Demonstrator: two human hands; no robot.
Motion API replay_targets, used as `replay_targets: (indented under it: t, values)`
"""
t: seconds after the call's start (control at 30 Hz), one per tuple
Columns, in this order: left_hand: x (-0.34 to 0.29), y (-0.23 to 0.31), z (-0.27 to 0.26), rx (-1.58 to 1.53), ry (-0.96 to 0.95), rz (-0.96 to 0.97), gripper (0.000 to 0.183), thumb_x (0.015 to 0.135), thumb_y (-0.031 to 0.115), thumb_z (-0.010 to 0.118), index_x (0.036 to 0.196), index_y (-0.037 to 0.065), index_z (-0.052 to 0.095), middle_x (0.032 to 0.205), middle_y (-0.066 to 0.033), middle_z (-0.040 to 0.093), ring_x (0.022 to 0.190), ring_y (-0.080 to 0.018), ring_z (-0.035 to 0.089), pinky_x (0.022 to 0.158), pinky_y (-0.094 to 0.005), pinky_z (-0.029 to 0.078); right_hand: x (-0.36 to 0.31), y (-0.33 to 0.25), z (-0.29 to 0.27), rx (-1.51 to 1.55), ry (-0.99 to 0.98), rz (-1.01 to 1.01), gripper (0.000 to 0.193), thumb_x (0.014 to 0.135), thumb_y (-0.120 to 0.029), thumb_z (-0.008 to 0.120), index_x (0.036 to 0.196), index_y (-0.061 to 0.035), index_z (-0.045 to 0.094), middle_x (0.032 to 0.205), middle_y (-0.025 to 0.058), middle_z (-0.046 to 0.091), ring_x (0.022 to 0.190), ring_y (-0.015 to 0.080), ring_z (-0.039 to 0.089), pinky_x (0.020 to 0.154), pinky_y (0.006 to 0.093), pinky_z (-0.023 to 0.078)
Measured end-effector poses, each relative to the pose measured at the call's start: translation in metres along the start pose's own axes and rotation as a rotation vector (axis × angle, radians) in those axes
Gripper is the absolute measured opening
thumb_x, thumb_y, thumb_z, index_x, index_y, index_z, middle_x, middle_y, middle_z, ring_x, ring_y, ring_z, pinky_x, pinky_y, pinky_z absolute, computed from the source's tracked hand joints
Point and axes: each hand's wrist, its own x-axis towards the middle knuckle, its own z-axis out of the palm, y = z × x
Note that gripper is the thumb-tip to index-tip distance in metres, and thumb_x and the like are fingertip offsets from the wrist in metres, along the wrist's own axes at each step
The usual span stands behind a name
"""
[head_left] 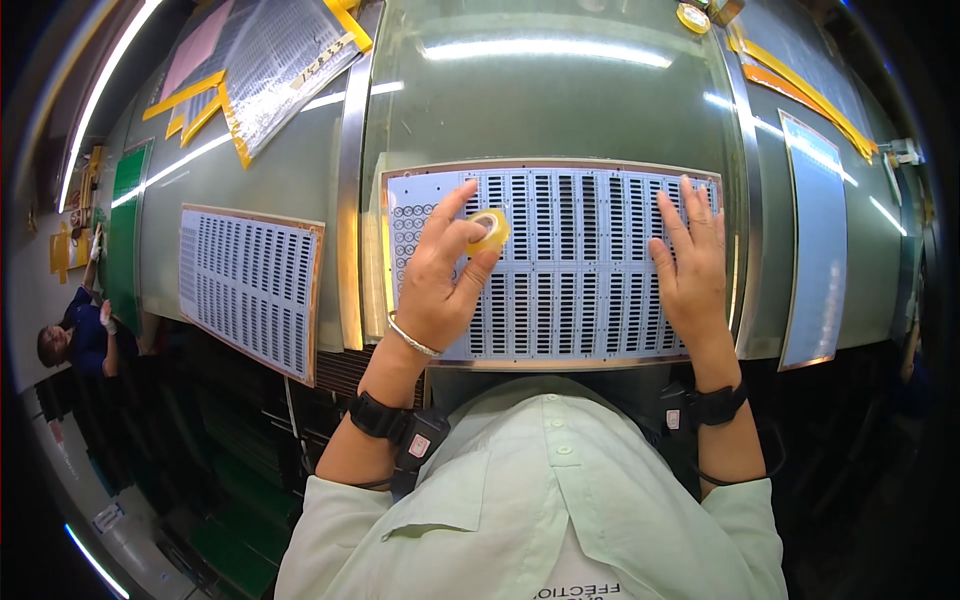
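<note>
In front of me lies a flat rectangular panel (607, 265) with a pale blue-white face, rows of black slots and copper-coloured edges. My left hand (435, 280) is over its left part, with a roll of yellowish clear tape (492, 236) held at the fingers. One finger of that hand reaches up toward the panel's far edge. Over the panel's right end my right hand (692, 270) is spread, its fingers apart and pointing at the far right corner. Nothing shows in the right hand. Whether its fingertips press on the panel, I cannot tell.
A similar slotted panel (250, 285) lies to the left, and a plain light-blue panel (815, 250) to the right. Yellow-edged film sheets (290, 75) rest at the far left, others (810, 70) at the far right. Another tape roll (692, 17) sits at the back. A person (85, 335) stands far left.
</note>
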Motion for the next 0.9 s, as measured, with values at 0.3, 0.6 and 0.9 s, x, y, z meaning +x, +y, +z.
replay_targets:
  t: [0.3,0.6,0.9]
  values:
    - [-0.007,0.014,-0.004,-0.520,-0.199,-0.310,0.009,0.092,0.010,0.056,0.094,0.002,0.058,0.121,-0.0157,0.056,0.114,-0.0220,0.051,0.097,-0.0340,0.039,0.008,-0.014,0.000,0.209,-0.008,-0.031,0.036,0.089,-0.013,0.057,0.123,-0.0022,0.058,0.141,0.0176,0.044,0.137,0.0370,0.031,0.114,0.0506,0.019]
    - [-0.007,0.007,0.003,-0.047,-0.057,-0.021,0.017,0.090,0.015,0.063,0.101,0.003,0.058,0.136,-0.0245,0.049,0.133,-0.0390,0.039,0.109,-0.0452,0.029,0.009,-0.037,0.005,0.158,-0.051,-0.113,0.043,0.090,-0.018,0.057,0.130,-0.0042,0.053,0.145,0.0175,0.040,0.139,0.0367,0.029,0.114,0.0512,0.019]
    - [-0.050,0.010,-0.024,-0.063,0.031,-0.177,0.015,0.090,0.005,0.060,0.103,0.003,0.053,0.109,-0.0175,0.066,0.108,-0.0302,0.060,0.097,-0.0441,0.041,-0.011,-0.040,-0.031,0.501,-0.157,-0.312,0.026,0.080,-0.001,0.063,0.106,-0.0028,0.066,0.112,0.0140,0.064,0.112,0.0336,0.056,0.098,0.0444,0.042]
